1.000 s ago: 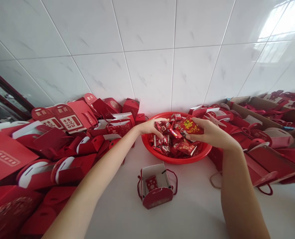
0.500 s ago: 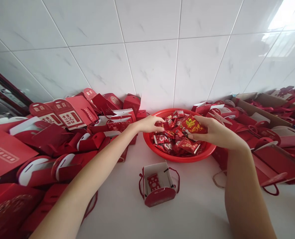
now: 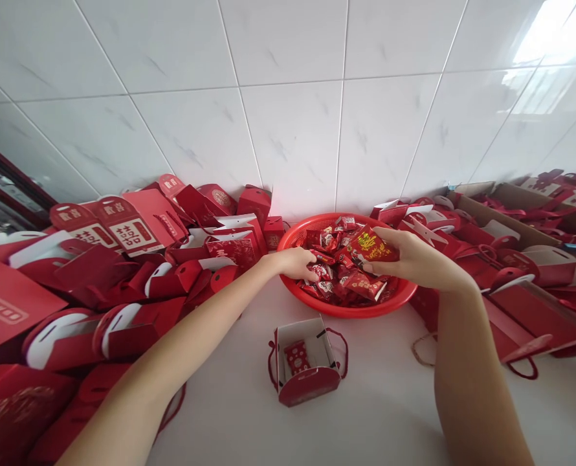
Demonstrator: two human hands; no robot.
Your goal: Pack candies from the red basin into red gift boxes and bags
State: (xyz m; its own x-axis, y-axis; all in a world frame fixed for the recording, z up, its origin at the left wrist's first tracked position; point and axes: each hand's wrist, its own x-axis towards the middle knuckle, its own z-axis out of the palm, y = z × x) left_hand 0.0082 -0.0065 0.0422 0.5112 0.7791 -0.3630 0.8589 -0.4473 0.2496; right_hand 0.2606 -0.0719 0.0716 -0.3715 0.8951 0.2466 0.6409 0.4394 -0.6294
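A red plastic basket [image 3: 356,312] full of wrapped candies [image 3: 360,283] stands against the wall. My left hand [image 3: 295,263] reaches into its left side, fingers curled down around a wrapped candy, with the fingertips partly hidden. Over the right side of the basket, my right hand [image 3: 402,259] pinches a red packet with gold lettering [image 3: 368,244] between thumb and fingers. In front of the basket sits an open red gift box [image 3: 310,386] with rope handles. Inside it lies a small red packet with white dots [image 3: 296,358].
Many folded red gift boxes [image 3: 166,323] crowd the left side. More red boxes [image 3: 525,317] lie on the right, beside a cardboard carton [image 3: 492,213] of red items. Behind the basket rises a white tiled wall [image 3: 288,129]. Everything stands on a white tabletop [image 3: 365,401].
My left hand has shifted left and toward me within the basket, its fingers now lower among the candies. My right hand still holds the red packet. The view has turned slightly.
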